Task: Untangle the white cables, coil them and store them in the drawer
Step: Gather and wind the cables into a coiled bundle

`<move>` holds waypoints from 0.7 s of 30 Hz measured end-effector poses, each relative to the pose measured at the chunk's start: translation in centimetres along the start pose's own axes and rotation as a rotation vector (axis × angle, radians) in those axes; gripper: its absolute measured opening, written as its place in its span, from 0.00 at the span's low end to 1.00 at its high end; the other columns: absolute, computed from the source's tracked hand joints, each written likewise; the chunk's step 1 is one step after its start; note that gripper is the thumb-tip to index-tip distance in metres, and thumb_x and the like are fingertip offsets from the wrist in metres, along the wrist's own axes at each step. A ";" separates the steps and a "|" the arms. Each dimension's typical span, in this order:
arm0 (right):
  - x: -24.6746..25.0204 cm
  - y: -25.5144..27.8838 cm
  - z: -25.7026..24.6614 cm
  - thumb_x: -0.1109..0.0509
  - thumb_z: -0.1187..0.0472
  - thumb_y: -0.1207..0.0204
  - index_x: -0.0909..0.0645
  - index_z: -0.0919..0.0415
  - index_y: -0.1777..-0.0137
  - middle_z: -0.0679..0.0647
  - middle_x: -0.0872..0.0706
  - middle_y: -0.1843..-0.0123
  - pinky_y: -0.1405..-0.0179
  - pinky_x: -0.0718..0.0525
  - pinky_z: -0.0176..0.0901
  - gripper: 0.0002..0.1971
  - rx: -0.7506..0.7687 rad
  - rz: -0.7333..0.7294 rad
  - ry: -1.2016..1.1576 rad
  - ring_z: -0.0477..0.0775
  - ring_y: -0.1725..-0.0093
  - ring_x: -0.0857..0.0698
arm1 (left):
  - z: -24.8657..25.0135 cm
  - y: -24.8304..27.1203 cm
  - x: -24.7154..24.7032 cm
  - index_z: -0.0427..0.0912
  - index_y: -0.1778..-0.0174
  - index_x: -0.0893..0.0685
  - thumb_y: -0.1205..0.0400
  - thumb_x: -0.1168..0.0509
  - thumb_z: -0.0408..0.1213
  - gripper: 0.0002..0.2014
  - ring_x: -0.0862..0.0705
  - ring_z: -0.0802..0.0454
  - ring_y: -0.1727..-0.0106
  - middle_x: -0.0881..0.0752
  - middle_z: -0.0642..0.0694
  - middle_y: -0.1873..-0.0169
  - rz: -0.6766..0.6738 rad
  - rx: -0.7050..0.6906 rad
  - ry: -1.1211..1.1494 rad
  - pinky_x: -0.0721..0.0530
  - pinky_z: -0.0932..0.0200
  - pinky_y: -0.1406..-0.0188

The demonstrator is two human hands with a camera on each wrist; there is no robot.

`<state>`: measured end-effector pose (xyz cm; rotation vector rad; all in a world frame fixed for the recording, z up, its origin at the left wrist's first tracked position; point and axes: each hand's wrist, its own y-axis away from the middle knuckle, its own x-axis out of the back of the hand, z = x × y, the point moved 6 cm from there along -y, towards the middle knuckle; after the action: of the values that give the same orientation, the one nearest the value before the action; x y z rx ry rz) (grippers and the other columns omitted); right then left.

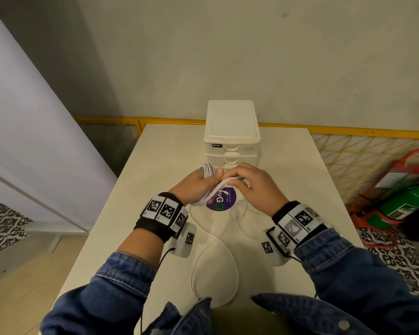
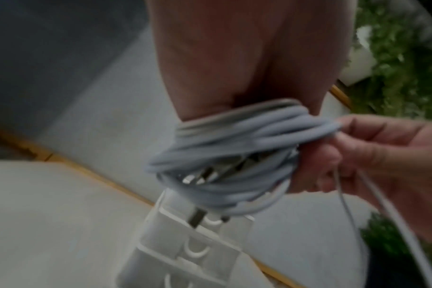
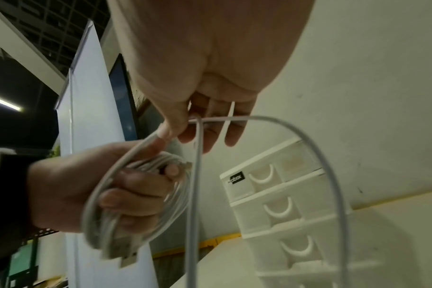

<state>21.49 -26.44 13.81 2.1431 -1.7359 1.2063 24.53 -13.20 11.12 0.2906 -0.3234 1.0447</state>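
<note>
Left hand point(image 1: 196, 183) holds white cable coil point(image 2: 225, 155), fingers point(image 3: 136, 187) curled round loops, over table point(image 1: 288, 165) middle. Right hand point(image 1: 257, 184) at 3 o'clock of coil, thumb and fingers pinching loose cable strand point(image 3: 197, 175). Loose cable point(image 1: 215, 262) lies in loops on table at 6 o'clock. White drawer box point(image 1: 231, 131) at 12 o'clock, drawers shut.
</note>
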 end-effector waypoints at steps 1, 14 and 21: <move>0.6 -0.1 0.1 0.33 0.62 0.23 0.15 0.56 0.53 0.50 0.16 0.57 0.53 0.21 0.39 0.05 0.002 0.035 0.016 0.44 0.56 0.19 | 0.0 0.1 -0.7 0.39 0.69 0.21 0.14 0.49 0.52 0.25 0.22 0.53 0.80 0.20 0.46 0.81 -0.067 0.038 0.068 0.24 0.62 0.75; 1.2 -0.6 3.4 0.43 0.61 0.19 0.20 0.56 0.37 0.50 0.14 0.49 0.45 0.24 0.33 0.15 -0.022 0.102 0.055 0.45 0.50 0.18 | 3.6 1.3 -3.7 0.46 0.79 0.20 0.18 0.38 0.38 0.20 0.35 0.58 0.86 0.32 0.54 0.89 -0.395 -0.007 0.651 0.41 0.62 0.81; -3.5 2.8 6.7 0.48 0.60 0.16 0.27 0.63 0.55 0.51 0.20 0.60 0.55 0.27 0.45 0.10 -0.287 -0.123 -0.004 0.54 0.58 0.21 | 5.9 0.2 -1.6 0.42 0.65 0.20 0.22 0.32 0.46 0.12 0.28 0.60 0.86 0.26 0.55 0.87 -0.386 -0.173 1.126 0.32 0.65 0.80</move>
<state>22.24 -28.42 6.03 2.0480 -1.6366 0.8640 22.85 -16.65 15.87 -0.3955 0.6373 0.6573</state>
